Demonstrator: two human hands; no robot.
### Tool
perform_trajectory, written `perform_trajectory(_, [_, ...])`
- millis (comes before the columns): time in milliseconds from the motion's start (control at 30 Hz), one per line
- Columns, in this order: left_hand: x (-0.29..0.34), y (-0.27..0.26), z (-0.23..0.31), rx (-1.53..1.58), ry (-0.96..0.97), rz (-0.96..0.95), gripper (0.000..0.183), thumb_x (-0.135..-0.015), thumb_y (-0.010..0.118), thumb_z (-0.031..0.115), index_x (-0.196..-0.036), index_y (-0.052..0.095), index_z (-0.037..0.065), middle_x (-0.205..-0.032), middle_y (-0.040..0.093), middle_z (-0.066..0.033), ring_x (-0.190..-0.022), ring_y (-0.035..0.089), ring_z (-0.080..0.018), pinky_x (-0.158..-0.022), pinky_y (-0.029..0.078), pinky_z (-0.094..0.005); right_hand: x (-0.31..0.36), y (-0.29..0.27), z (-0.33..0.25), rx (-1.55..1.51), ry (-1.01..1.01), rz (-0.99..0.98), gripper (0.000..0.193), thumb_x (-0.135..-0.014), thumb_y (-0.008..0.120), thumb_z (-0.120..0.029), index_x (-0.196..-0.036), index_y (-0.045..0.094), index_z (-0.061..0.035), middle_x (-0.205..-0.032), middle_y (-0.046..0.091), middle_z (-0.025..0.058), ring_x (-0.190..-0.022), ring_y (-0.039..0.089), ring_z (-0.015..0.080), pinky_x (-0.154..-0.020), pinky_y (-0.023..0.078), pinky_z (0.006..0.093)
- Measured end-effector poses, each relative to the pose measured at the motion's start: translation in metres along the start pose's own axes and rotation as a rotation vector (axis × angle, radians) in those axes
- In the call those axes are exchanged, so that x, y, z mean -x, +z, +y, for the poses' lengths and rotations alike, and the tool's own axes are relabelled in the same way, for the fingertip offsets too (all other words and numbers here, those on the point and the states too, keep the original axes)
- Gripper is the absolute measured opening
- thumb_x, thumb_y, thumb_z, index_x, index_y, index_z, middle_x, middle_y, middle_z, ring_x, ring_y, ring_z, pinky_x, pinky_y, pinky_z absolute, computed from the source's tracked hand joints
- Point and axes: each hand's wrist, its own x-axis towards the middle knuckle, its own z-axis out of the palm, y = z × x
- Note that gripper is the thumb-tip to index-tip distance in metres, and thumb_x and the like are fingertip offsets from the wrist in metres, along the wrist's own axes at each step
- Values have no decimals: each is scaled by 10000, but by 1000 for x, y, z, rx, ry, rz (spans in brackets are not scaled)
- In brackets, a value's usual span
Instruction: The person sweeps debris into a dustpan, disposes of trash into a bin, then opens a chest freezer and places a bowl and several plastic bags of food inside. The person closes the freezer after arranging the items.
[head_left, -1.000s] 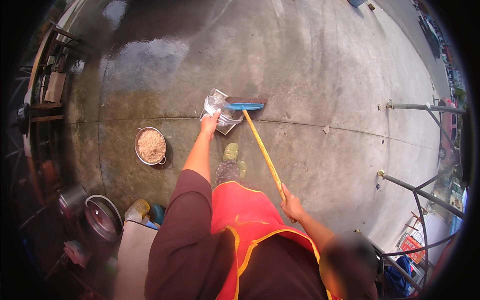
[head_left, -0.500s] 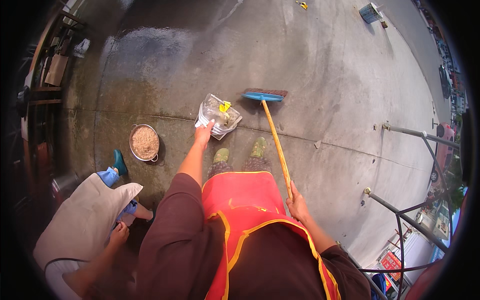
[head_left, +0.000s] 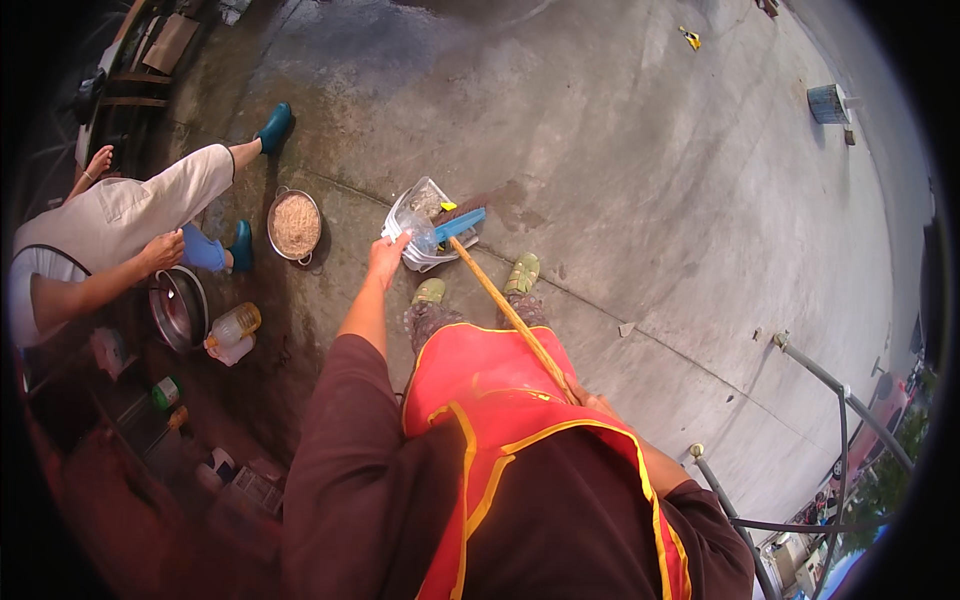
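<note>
My left hand is closed on the near left rim of a white plastic container on the ground, which has debris, clear plastic and a yellow scrap in it. My right hand wraps round the wooden handle of a broom, close to my red apron. The broom's blue head with dark bristles rests at the container's right side, over its opening. Whether the bristles touch the contents I cannot tell.
To the left stands a metal pan of pale shavings-like material. Beside it a person in a beige apron and teal boots strides. Bottles and a metal basin lie lower left. Metal poles stand right; a blue bucket is far right.
The broom head has moved left from the open concrete to the container. The person at left has stepped forward, legs apart. My view has turned, bringing the bottles and basin into sight.
</note>
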Motion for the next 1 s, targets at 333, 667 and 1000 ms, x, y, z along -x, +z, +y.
perform_trajectory(333, [34, 42, 152, 109, 43, 104, 399, -836, 708, 363, -881, 679, -33, -850, 672, -43, -773, 554, -99, -711, 448, -293, 66, -128, 80, 111, 13, 156, 775, -805, 514, -34, -1510, 219, -164, -872, 628, 280, -832, 599, 474, -798, 459, 518])
perform_trajectory(667, [-42, 125, 223, 369, 25, 98, 418, -851, 705, 409, -925, 672, -1, -903, 653, -33, -860, 540, -116, -851, 409, -291, 30, -262, 94, -32, 104, 457, 724, -838, 491, -14, -1507, 263, -168, -869, 653, 252, -790, 644, 390, -777, 490, 445])
perform_trajectory(1000, [-54, 203, 250, 470, -93, 183, 426, -871, 683, 431, -857, 671, 5, -812, 650, -28, -737, 535, -104, -732, 435, -299, -22, -434, 69, 47, 109, 393, 699, -836, 482, -16, -1501, 281, -97, -730, 591, 153, -507, 521, 202, -503, 480, 359])
